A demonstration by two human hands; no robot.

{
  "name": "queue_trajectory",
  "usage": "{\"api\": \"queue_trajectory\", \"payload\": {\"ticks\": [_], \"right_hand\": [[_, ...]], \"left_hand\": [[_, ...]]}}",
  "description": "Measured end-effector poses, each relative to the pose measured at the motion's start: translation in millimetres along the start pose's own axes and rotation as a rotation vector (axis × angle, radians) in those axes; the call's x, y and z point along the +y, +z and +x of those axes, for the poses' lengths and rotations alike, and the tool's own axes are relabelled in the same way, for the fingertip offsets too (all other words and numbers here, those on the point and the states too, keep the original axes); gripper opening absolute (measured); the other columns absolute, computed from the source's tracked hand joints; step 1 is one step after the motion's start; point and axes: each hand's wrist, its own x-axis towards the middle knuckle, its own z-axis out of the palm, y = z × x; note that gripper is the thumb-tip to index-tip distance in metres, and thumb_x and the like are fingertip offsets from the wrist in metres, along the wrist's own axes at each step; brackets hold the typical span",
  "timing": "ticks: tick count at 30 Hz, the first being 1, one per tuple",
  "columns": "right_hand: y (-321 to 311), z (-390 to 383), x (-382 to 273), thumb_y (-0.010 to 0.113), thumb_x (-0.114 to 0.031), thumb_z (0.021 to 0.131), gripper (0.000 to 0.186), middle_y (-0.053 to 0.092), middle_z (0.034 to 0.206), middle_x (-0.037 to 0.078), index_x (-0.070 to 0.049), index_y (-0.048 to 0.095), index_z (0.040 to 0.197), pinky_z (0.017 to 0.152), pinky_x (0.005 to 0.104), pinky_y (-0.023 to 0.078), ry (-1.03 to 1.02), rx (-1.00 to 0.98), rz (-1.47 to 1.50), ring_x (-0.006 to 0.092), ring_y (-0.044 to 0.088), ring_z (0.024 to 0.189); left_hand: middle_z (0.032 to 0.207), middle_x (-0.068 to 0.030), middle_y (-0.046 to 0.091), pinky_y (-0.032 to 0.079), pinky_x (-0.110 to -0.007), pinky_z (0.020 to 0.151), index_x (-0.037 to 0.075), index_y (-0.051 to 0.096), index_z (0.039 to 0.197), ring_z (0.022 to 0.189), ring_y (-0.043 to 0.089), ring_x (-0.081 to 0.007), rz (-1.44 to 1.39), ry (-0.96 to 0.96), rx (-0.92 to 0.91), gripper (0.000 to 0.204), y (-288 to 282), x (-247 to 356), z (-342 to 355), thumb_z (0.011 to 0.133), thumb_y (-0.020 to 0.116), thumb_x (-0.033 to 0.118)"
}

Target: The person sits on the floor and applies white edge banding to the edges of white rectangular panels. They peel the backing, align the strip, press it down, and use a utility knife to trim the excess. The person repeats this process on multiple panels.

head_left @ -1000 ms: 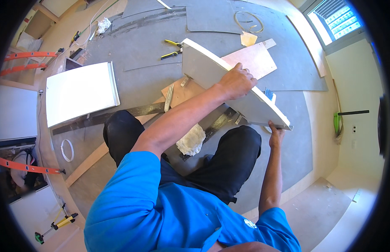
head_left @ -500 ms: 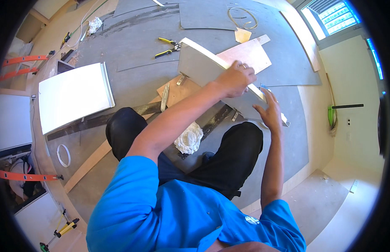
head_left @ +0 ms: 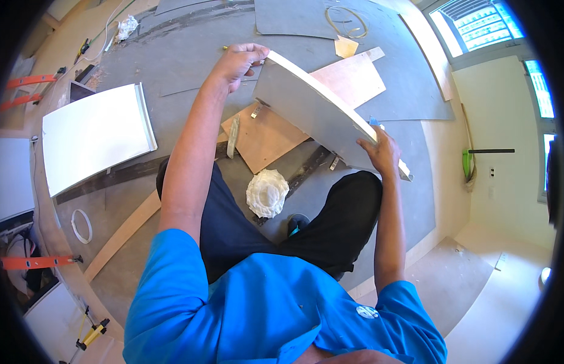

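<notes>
A cabinet door (head_left: 306, 109) with a grey face and a white edge stands tilted on its long side in front of me. Two metal hinges stick out along its lower side, one of them a small hinge (head_left: 335, 162) near my right knee. My left hand (head_left: 238, 65) is closed round the door's far left corner. At the other end, my right hand (head_left: 382, 148) grips the white edge, thumb on the grey face. Beneath the door lies a plywood piece (head_left: 264, 139), with a utility knife (head_left: 233, 136) by it. A crumpled white cloth (head_left: 267, 193) sits between my legs.
On the left, a white panel (head_left: 100, 130) rests on a dark bar. A pinkish board (head_left: 355, 79) lies beyond the door, near a coiled yellowish strip (head_left: 347, 23). A white ring (head_left: 82, 226) and a long wood strip (head_left: 121, 236) lie at lower left.
My left hand has moved from the middle of the door's edge to its far left corner. My right hand has closed on the right end. The pliers beyond are now mostly hidden.
</notes>
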Motion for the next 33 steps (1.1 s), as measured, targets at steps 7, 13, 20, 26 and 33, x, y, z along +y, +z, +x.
{"api": "queue_trajectory", "payload": {"ticks": [7, 13, 20, 26, 33], "right_hand": [[-2, 1, -4, 0.081, -0.046, 0.083, 0.049, 0.075, 0.107, 0.013, -0.018, 0.070, 0.122, 0.086, 0.0513, 0.051, 0.025, 0.000, -0.012, 0.0367, 0.070, 0.103], [0, 1, -5, 0.081, -0.047, 0.083, 0.051, 0.075, 0.109, 0.013, -0.016, 0.070, 0.122, 0.087, 0.0511, 0.051, 0.024, -0.030, -0.025, 0.0367, 0.069, 0.104], [2, -1, -4, 0.082, -0.047, 0.082, 0.053, 0.074, 0.109, 0.014, -0.014, 0.069, 0.122, 0.087, 0.0495, 0.051, -0.006, 0.028, 0.021, 0.0375, 0.069, 0.104], [0, -3, -7, 0.082, -0.045, 0.082, 0.054, 0.074, 0.109, 0.015, -0.014, 0.069, 0.124, 0.086, 0.0491, 0.052, 0.044, -0.024, -0.009, 0.0370, 0.069, 0.105], [0, -4, -2, 0.081, -0.045, 0.083, 0.049, 0.074, 0.108, 0.014, -0.017, 0.070, 0.122, 0.086, 0.0491, 0.053, 0.021, -0.025, 0.009, 0.0364, 0.069, 0.105]], "left_hand": [[0.084, 0.0009, 0.067, 0.040, -0.025, 0.065, 0.011, 0.073, 0.093, 0.075, 0.055, -0.0083, -0.288, 0.366, -0.103, 0.006, -13, 35, -5, 0.096, 0.070, 0.016], [0.085, -0.0108, 0.072, 0.053, -0.034, 0.064, 0.003, 0.074, 0.104, 0.074, 0.068, -0.0195, 0.538, 0.079, -0.512, 0.015, -20, -30, -46, 0.097, 0.067, 0.015], [0.084, -0.0102, 0.068, 0.052, -0.036, 0.065, 0.014, 0.061, 0.140, 0.073, 0.065, -0.0221, 0.516, 0.407, 0.374, 0.044, 33, -60, -48, 0.096, 0.067, 0.014], [0.090, -0.0071, 0.066, 0.055, -0.040, 0.067, 0.021, 0.056, 0.147, 0.076, 0.067, -0.0291, 0.868, 0.675, 0.447, 0.051, 39, -39, -54, 0.097, 0.065, 0.018], [0.096, -0.0039, 0.068, 0.057, -0.039, 0.068, 0.021, 0.068, 0.133, 0.080, 0.069, -0.0271, 1.199, 0.706, 0.487, 0.047, 32, -31, -56, 0.088, 0.064, 0.009]]}}
